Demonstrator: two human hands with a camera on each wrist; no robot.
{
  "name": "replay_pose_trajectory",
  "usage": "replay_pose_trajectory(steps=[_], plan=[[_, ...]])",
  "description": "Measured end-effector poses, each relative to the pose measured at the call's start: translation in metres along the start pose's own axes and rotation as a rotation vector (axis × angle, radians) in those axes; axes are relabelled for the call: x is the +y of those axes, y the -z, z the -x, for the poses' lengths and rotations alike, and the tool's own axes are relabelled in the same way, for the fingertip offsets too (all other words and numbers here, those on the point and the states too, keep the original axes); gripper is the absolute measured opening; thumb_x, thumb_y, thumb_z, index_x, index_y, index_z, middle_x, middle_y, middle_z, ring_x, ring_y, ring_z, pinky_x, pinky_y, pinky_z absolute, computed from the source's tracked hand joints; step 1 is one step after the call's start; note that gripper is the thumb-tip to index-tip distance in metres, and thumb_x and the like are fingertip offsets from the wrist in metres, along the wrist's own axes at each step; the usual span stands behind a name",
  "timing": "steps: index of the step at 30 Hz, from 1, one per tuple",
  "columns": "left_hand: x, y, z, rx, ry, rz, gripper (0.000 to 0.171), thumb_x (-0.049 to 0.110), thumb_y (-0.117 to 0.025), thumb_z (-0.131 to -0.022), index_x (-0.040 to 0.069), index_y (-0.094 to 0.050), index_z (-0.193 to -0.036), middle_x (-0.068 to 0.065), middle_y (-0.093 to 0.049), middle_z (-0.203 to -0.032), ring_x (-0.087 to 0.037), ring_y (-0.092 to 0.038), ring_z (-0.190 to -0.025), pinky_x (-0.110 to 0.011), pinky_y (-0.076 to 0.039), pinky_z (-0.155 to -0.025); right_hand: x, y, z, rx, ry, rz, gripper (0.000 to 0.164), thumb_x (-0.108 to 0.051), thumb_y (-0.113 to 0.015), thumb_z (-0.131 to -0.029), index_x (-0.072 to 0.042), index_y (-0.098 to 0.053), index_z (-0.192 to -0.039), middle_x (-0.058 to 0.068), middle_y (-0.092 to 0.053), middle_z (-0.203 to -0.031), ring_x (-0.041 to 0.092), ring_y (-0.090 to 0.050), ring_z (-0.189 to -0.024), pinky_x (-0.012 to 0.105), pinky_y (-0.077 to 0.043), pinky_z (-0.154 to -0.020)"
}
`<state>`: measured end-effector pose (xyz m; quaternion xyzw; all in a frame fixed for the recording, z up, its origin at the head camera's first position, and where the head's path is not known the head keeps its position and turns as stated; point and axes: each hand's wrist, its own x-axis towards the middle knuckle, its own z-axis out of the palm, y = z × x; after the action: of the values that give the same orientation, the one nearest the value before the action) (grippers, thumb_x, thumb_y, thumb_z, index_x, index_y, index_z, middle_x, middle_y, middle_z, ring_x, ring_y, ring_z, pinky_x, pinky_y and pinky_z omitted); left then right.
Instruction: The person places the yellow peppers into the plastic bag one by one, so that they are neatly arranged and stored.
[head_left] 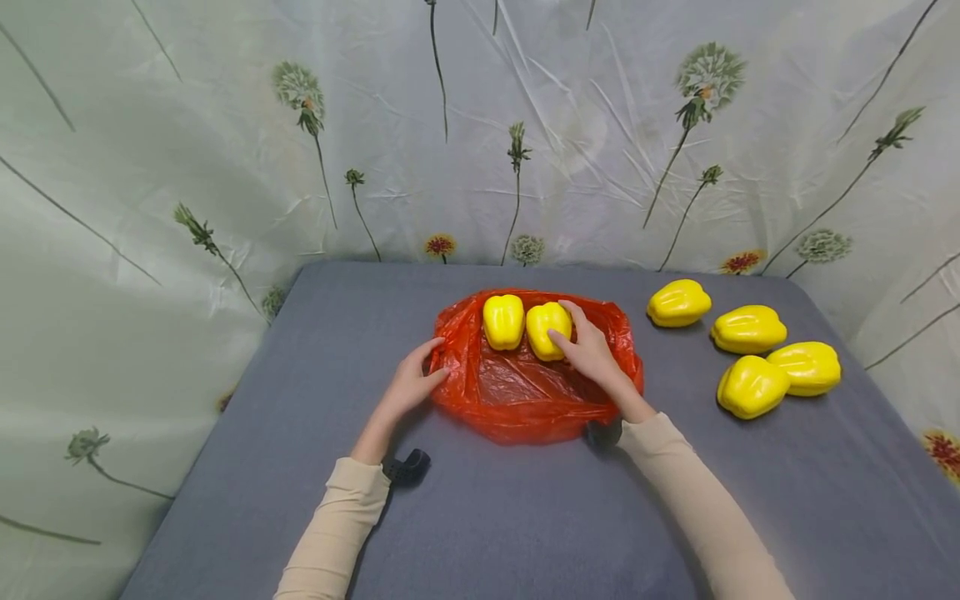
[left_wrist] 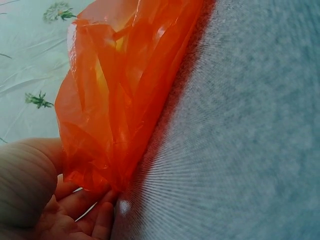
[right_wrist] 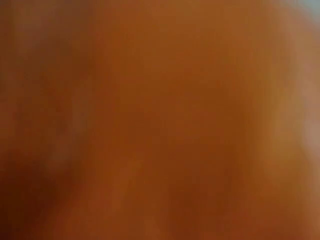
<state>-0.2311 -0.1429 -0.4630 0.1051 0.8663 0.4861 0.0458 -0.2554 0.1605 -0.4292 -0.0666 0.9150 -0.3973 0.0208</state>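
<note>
An opened red plastic bag (head_left: 517, 421) lies at the middle of the table with its mouth facing up. Inside it, one yellow bell pepper (head_left: 503, 322) sits at the back. Just right of that one, my right hand (head_left: 592, 354) grips a second yellow bell pepper (head_left: 546, 332), thumb in front and fingers behind. My left hand (head_left: 408, 383) holds the bag's left edge between thumb and fingers. The left wrist view shows the gathered bag (left_wrist: 115, 100) between that hand's thumb and fingers (left_wrist: 75, 205). Orange-brown blur fills the right wrist view.
Several more yellow bell peppers (head_left: 748, 329) lie on the grey table (head_left: 495, 525) to the right of the bag. A flower-printed curtain (head_left: 480, 125) hangs behind the table and along its sides. Dark wrist straps (head_left: 407, 468) stick out below the forearms.
</note>
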Motion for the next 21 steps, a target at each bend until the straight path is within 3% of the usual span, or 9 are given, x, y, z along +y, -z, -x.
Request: replay_pose_trajectory(steps=[3,4,11,21], plan=[[0.0002,0.0001,0.0004,0.002,-0.002,-0.016,0.057,0.012,-0.058,-0.089,0.002,-0.038,-0.141,-0.022,-0.041,-0.144,-0.037,-0.04,-0.133,-0.051,-0.035,-0.109,0.0008,-0.0009,0.0018,-0.036,-0.012,-0.084,0.067,-0.034,-0.053,-0.094,-0.019,-0.018,-0.149,0.022,-0.035,-0.146,0.026,-0.063,-0.064,0.034,-0.056,-0.057],[0.0003,0.0003,0.0004,0.002,-0.006,-0.025,0.057,0.013,-0.058,-0.089,0.002,-0.038,-0.141,-0.022,-0.041,-0.144,-0.037,-0.04,-0.133,-0.051,-0.034,-0.11,0.0012,-0.0009,0.0027,-0.049,-0.011,-0.108,0.069,-0.032,-0.054,-0.094,-0.019,-0.016,-0.15,0.022,-0.032,-0.148,0.023,-0.063,-0.061,0.031,-0.056,-0.057],[0.0016,0.0021,-0.001,0.012,-0.023,-0.038,0.057,0.012,-0.059,-0.088,0.001,-0.039,-0.14,-0.023,-0.043,-0.142,-0.038,-0.041,-0.132,-0.051,-0.034,-0.11,0.003,0.0018,0.0054,-0.111,0.045,-0.152,0.086,-0.021,-0.065,-0.087,-0.016,-0.008,-0.152,0.022,-0.024,-0.152,0.021,-0.065,-0.062,0.031,-0.057,-0.063],[0.0009,0.0001,0.0006,0.0,-0.006,-0.03,0.057,0.013,-0.058,-0.089,0.002,-0.038,-0.142,-0.023,-0.041,-0.144,-0.038,-0.043,-0.13,-0.051,-0.036,-0.107,0.0057,-0.0062,0.0007,-0.054,0.043,-0.137,0.084,-0.025,-0.063,-0.089,-0.019,-0.008,-0.152,0.021,-0.026,-0.151,0.018,-0.062,-0.057,0.031,-0.056,-0.057]])
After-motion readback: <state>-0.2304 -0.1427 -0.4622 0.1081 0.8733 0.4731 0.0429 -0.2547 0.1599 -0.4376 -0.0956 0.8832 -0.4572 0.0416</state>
